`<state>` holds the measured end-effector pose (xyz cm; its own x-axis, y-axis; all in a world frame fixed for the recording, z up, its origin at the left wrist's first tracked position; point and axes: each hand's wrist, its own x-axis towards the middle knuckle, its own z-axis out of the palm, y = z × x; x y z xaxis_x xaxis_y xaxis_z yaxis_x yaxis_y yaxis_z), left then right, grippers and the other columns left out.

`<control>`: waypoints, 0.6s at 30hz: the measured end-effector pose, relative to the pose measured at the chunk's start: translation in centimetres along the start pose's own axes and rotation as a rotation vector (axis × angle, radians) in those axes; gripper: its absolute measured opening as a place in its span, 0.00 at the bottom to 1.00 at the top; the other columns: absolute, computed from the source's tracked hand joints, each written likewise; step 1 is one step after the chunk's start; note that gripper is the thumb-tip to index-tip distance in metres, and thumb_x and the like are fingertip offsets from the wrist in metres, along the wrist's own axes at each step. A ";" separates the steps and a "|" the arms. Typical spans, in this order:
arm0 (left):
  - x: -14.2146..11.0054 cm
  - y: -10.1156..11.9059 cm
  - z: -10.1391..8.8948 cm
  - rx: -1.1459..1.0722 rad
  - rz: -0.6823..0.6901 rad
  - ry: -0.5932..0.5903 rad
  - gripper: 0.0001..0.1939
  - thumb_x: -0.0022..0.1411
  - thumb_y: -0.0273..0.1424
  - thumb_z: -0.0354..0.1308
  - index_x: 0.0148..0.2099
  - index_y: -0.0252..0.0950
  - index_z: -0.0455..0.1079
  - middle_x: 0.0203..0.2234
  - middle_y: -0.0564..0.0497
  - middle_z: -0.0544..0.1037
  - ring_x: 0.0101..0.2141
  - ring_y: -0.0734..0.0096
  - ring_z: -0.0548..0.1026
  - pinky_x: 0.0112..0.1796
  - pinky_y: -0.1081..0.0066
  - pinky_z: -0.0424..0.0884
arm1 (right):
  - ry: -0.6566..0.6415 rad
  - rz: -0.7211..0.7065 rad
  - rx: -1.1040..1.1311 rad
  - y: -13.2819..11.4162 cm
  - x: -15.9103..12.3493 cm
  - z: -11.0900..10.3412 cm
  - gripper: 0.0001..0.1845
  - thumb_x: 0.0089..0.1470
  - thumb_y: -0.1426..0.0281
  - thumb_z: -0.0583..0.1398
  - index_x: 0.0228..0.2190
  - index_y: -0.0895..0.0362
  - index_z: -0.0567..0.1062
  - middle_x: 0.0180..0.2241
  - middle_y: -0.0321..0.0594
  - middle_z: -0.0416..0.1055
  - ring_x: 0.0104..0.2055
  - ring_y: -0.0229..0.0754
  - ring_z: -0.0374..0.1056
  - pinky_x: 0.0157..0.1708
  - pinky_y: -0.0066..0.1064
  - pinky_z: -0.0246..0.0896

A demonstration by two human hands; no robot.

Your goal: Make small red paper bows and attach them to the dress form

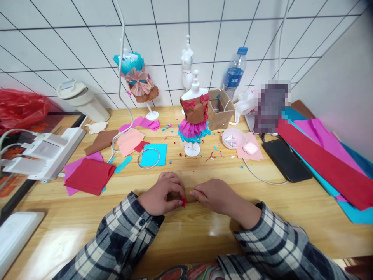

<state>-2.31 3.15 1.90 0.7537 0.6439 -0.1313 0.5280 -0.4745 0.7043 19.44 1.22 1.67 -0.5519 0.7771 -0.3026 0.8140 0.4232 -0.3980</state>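
Note:
My left hand and my right hand meet at the near middle of the wooden table, both in plaid sleeves. The fingers of both are pinched together on a tiny red paper piece between them. A thin dark thing runs from the piece into my right fingers; I cannot make out what it is. Straight behind the hands stands a small white mannequin dressed in a brown paper bodice with red bows and a pink and teal skirt.
Red and pink paper sheets and a teal square with a wire ring lie left. A pink dish, cardboard box, black phone, long crepe sheets lie right. Power strip at left edge. Water bottle behind.

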 end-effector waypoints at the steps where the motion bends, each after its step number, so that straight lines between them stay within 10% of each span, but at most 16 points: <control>1: 0.0 0.0 0.0 -0.003 -0.002 0.000 0.02 0.52 0.31 0.61 0.31 0.38 0.73 0.32 0.54 0.76 0.40 0.65 0.67 0.46 0.62 0.53 | 0.000 0.003 0.002 0.0 0.0 0.0 0.24 0.63 0.57 0.46 0.29 0.54 0.76 0.28 0.38 0.76 0.29 0.40 0.68 0.24 0.30 0.39; 18: 0.3 0.2 0.0 0.027 -0.020 -0.019 0.03 0.51 0.30 0.61 0.31 0.39 0.73 0.33 0.54 0.76 0.41 0.65 0.66 0.46 0.62 0.53 | -0.002 0.010 -0.023 0.0 0.2 0.1 0.24 0.63 0.57 0.46 0.30 0.54 0.76 0.29 0.39 0.77 0.29 0.40 0.69 0.24 0.30 0.41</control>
<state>-2.03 3.24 2.04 0.7501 0.6421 -0.1584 0.5531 -0.4778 0.6825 19.31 1.31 1.58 -0.5441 0.7803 -0.3085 0.8235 0.4261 -0.3746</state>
